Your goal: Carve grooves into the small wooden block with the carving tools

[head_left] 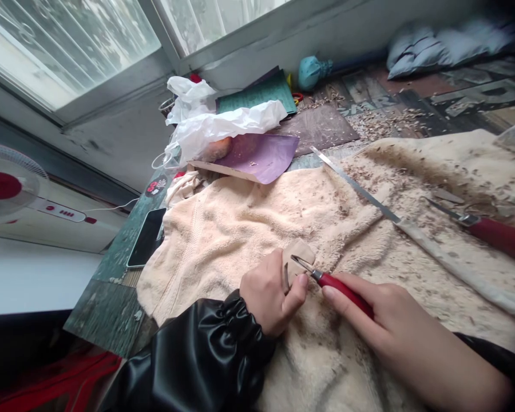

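My left hand (269, 292) is closed around a small pale wood block (299, 252), its thumb along the near side. In my right hand (381, 320) is a carving knife (343, 292) with a red handle and a short metal blade. The blade's tip lies against or just over the block's face; I cannot tell which. Both hands are above a cream towel (240, 217) strewn with wood shavings. On the right, a second red-handled carving tool (498, 232) rests on the towel. A long thin metal strip (356, 183) with a pale wrapped end lies across it.
A phone (147, 237) lies by the table's left edge. Behind the towel are a purple sheet (266, 154), a white plastic bag (227, 123) and a green folder (257, 96). A fan (8, 186) stands left. Shavings (390, 123) litter the far tabletop near a blue bundle (311, 72).
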A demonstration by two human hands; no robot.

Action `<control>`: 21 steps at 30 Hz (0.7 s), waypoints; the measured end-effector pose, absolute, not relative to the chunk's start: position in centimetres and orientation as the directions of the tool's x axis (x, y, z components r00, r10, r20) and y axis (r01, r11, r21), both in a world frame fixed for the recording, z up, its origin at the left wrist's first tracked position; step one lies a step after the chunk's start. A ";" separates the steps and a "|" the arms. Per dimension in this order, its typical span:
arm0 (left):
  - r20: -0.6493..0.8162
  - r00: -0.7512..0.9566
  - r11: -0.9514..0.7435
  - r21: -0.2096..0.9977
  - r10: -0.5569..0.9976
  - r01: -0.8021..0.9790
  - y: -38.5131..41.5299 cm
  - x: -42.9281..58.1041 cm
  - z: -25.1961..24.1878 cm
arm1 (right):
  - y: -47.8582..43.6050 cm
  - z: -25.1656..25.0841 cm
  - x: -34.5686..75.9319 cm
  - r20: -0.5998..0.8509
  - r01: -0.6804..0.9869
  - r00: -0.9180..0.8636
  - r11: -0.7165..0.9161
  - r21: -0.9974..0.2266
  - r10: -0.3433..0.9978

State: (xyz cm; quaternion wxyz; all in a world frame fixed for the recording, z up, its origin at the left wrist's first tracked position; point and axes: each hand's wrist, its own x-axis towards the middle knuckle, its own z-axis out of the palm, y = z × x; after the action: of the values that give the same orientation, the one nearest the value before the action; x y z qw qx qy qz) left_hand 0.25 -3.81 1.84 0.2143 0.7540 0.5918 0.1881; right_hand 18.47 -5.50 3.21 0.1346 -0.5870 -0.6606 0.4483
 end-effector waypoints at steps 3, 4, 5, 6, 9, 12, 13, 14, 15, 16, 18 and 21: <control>0.000 0.228 -0.188 0.567 0.974 0.802 -3.7 0.2 1.9 | -4.9 3.7 18.8 -0.351 0.620 -0.324 -0.083 -0.780 0.878; -0.009 0.230 -0.183 0.574 0.973 0.798 -3.7 0.1 2.0 | -4.7 3.8 19.0 -0.355 0.605 -0.352 -0.080 -0.793 0.866; -0.017 0.231 -0.179 0.581 0.973 0.794 -3.7 0.1 2.0 | -4.5 3.9 19.3 -0.357 0.591 -0.375 -0.077 -0.803 0.856; -0.020 0.232 -0.177 0.585 0.973 0.792 -3.7 0.0 2.0 | -4.3 4.0 19.5 -0.357 0.578 -0.394 -0.073 -0.812 0.847; -0.025 0.239 -0.178 0.592 0.971 0.786 -3.7 -0.1 2.0 | -4.2 4.1 20.2 -0.358 0.558 -0.435 -0.065 -0.827 0.826; -0.040 0.254 -0.183 0.589 0.966 0.788 -3.8 0.0 1.8 | -4.2 4.3 20.5 -0.373 0.543 -0.450 -0.083 -0.836 0.811; -0.043 0.255 -0.184 0.580 0.966 0.794 -3.8 0.1 1.8 | -4.2 4.4 20.5 -0.382 0.544 -0.443 -0.095 -0.834 0.811; -0.043 0.250 -0.183 0.563 0.967 0.806 -3.9 0.2 1.7 | -4.2 4.5 20.4 -0.389 0.546 -0.431 -0.108 -0.831 0.814; -0.043 0.243 -0.181 0.542 0.969 0.821 -3.9 0.3 1.7 | -4.1 4.5 20.3 -0.394 0.549 -0.419 -0.117 -0.827 0.818; -0.043 0.233 -0.178 0.517 0.972 0.837 -3.9 0.4 1.6 | -4.0 4.6 20.3 -0.399 0.554 -0.411 -0.123 -0.823 0.820; -0.049 0.213 -0.166 0.470 0.976 0.867 -3.9 0.8 1.8 | -3.8 4.5 20.1 -0.400 0.561 -0.405 -0.122 -0.819 0.822; -0.100 0.209 -0.147 0.433 0.973 0.889 -3.9 1.1 2.4 | -3.7 4.2 19.8 -0.411 0.565 -0.414 -0.126 -0.816 0.812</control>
State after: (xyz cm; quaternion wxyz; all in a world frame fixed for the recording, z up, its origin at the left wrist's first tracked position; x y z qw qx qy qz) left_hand 1.13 -3.90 2.36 0.2041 0.7503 0.6205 0.1022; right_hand 19.79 -3.74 4.17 0.1162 -0.5287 -0.6510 0.5322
